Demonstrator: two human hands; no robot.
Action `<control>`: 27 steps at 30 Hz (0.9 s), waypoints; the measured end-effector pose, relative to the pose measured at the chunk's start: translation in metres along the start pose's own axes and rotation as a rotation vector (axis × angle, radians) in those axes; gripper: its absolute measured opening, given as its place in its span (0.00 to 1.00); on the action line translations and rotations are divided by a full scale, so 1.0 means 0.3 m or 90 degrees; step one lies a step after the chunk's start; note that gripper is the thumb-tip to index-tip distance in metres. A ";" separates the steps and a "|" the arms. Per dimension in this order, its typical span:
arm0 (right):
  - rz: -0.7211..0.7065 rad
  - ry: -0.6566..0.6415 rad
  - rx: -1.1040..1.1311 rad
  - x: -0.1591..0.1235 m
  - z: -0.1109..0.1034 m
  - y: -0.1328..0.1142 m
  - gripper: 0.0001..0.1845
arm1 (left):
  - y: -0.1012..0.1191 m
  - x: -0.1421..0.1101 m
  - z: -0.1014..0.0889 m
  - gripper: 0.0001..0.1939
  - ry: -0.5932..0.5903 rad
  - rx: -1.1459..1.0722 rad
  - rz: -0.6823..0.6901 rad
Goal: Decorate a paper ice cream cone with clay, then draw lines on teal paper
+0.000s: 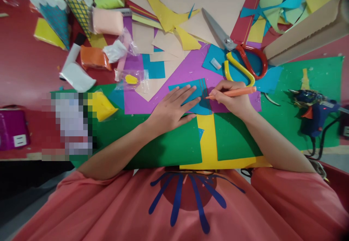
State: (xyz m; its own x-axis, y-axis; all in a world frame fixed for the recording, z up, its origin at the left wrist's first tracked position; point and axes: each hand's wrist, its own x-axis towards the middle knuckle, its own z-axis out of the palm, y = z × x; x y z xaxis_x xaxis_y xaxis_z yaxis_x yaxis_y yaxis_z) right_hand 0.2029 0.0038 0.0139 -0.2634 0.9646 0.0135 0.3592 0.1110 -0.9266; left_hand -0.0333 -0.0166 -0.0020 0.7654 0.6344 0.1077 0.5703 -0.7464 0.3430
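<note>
No Legible Words or Numbers

No text, brand or number can be read. Far to the left of the left fingers, a purple case carries a white label with dark marks too small to make out. Beyond the left fingertips and off to their left, a grey metal strip bears dark characters, also illegible. Far to the right of the right fingers, a small pale patch at the edge is too cut off to read.
</note>
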 end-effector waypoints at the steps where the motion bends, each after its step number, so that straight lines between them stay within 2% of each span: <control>1: -0.005 0.014 0.009 -0.002 0.000 0.001 0.16 | -0.001 0.000 0.001 0.26 0.002 -0.001 -0.002; 9: -0.017 0.008 -0.006 -0.008 0.005 0.006 0.15 | 0.000 0.002 -0.007 0.29 -0.013 -0.027 -0.029; 15: -0.007 -0.015 -0.035 -0.005 0.006 0.007 0.12 | 0.002 0.001 -0.003 0.27 -0.004 -0.034 -0.032; 27: -0.003 -0.052 -0.024 -0.001 0.000 -0.001 0.14 | 0.002 0.001 -0.005 0.26 -0.010 -0.028 -0.030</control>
State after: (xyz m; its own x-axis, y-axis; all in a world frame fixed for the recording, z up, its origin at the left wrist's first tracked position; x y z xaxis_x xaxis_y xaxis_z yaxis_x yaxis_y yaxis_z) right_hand 0.2031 0.0034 0.0142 -0.3363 0.9417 -0.0142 0.3913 0.1260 -0.9116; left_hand -0.0331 -0.0166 -0.0003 0.7426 0.6653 0.0766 0.5922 -0.7058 0.3887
